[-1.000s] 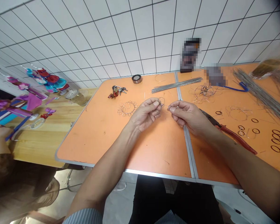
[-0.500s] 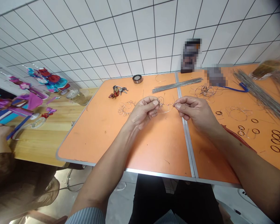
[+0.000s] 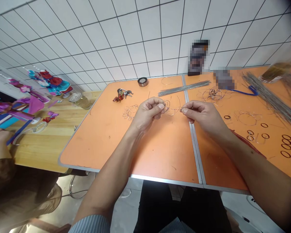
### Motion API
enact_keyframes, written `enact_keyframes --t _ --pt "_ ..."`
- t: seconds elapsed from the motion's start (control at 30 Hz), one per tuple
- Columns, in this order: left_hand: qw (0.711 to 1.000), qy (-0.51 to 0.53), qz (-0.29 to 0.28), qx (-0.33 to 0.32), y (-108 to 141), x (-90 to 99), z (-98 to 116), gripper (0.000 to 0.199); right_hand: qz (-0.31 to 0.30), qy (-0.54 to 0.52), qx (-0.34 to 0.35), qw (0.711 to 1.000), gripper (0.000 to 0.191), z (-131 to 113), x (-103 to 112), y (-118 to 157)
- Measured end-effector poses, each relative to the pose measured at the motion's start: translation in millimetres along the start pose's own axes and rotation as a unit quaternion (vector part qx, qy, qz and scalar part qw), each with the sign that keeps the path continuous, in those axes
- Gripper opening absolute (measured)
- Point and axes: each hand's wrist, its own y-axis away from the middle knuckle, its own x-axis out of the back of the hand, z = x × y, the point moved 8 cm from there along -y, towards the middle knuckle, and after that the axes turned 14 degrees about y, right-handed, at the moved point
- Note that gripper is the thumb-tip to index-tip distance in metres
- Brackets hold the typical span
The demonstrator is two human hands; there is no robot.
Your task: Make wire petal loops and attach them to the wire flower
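A thin bent wire point(image 3: 172, 114) with small loops stretches between my two hands, just above the orange table point(image 3: 145, 161). My left hand point(image 3: 150, 111) is closed, pinching the looped end between thumb and forefinger. Across from it my right hand point(image 3: 200, 113) pinches the wire's other side at the fingertips; the exact contact is too fine to make out. One wire end sticks up between the hands, another above my left knuckles. Beside my left hand lies a coil of thin wire point(image 3: 130, 112), partly hidden by the hand.
Keys point(image 3: 126, 94), a tape roll point(image 3: 143, 82) and a bundle of straight wires point(image 3: 184, 88) lie toward the wall. To the right are a wire tangle point(image 3: 213, 94), dark rings point(image 3: 286, 142) and a larger wire bundle point(image 3: 273, 98). A co-worker's arm point(image 3: 0, 145) rests at the left.
My right fingers have shifted slightly on the wire, and a wire end between the hands now stands up higher. My left hand keeps its pinch and has barely moved.
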Motion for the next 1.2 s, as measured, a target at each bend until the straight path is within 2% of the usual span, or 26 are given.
enact_keyframes --t 0.13,0.27,0.5,0.67,0.9,1.03,1.2 --pt "0.999 -0.025 0.003 -0.027 0 -1.0 3 0.048 0.008 -0.004 -0.033 0.999 0.020 7 -3 1" --pt "0.999 -0.023 0.001 -0.026 1 -2.8 0 0.048 0.038 -0.028 -0.050 0.998 0.013 11 -2 0" --pt "0.999 -0.014 0.028 -0.042 2 0.9 2 0.039 0.095 -0.012 -0.026 0.995 0.008 5 7 1" --pt "0.998 0.013 0.041 -0.039 2 0.5 1 0.041 0.113 -0.004 -0.030 0.993 0.004 3 11 2" --pt "0.997 0.054 0.041 -0.022 -1 4.2 -5 0.041 0.114 0.007 -0.014 0.993 0.006 1 10 2" --pt "0.996 0.045 0.061 -0.052 -1 8.8 -3 0.040 0.083 -0.023 -0.029 0.996 0.009 4 0 2" --pt "0.995 0.027 0.060 -0.080 0 7.1 -4 0.038 0.058 -0.049 -0.056 0.996 0.010 6 -10 3"
